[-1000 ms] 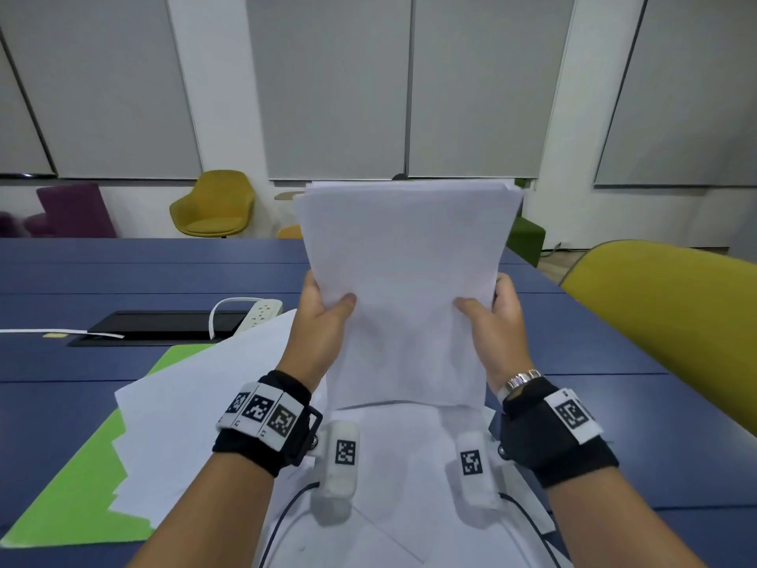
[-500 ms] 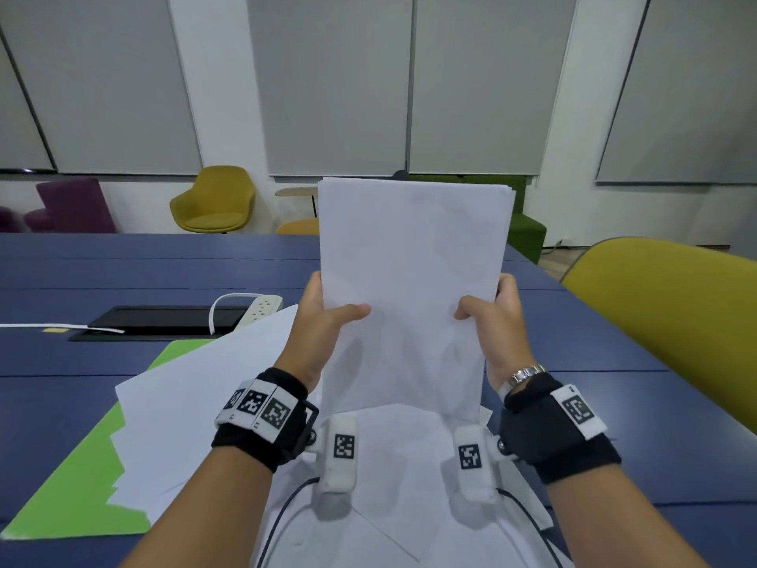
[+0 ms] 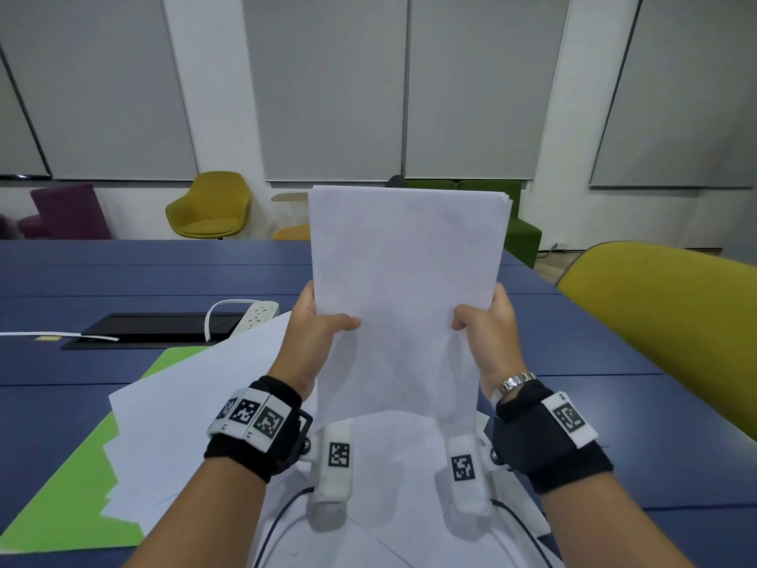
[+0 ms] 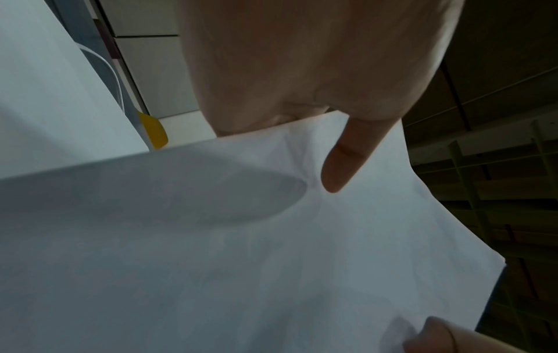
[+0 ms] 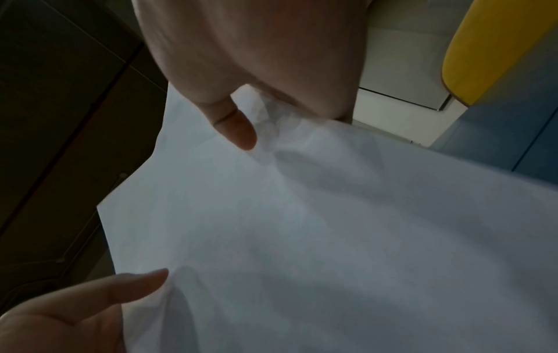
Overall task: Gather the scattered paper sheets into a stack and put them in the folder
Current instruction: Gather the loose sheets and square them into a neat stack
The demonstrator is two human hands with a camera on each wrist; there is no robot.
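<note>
A stack of white paper sheets (image 3: 405, 289) stands upright on its short edge above the table. My left hand (image 3: 317, 321) grips its left side, thumb in front, and my right hand (image 3: 483, 321) grips its right side the same way. The wrist views show each thumb pressed on the stack (image 4: 271, 238) (image 5: 332, 227). The stack's bottom edge rests on loose white sheets (image 3: 196, 403) lying fanned on the table. A green folder (image 3: 69, 498) lies flat under those sheets at the lower left.
The blue table (image 3: 123, 276) carries a white power strip (image 3: 258, 313) with its cable beside a black cable hatch (image 3: 151, 325). A yellow chair back (image 3: 676, 330) stands close on the right. More chairs stand by the far wall.
The sheets in my hands have been squared: the splayed top edges now line up closely. Both hands kept their hold at the sides.
</note>
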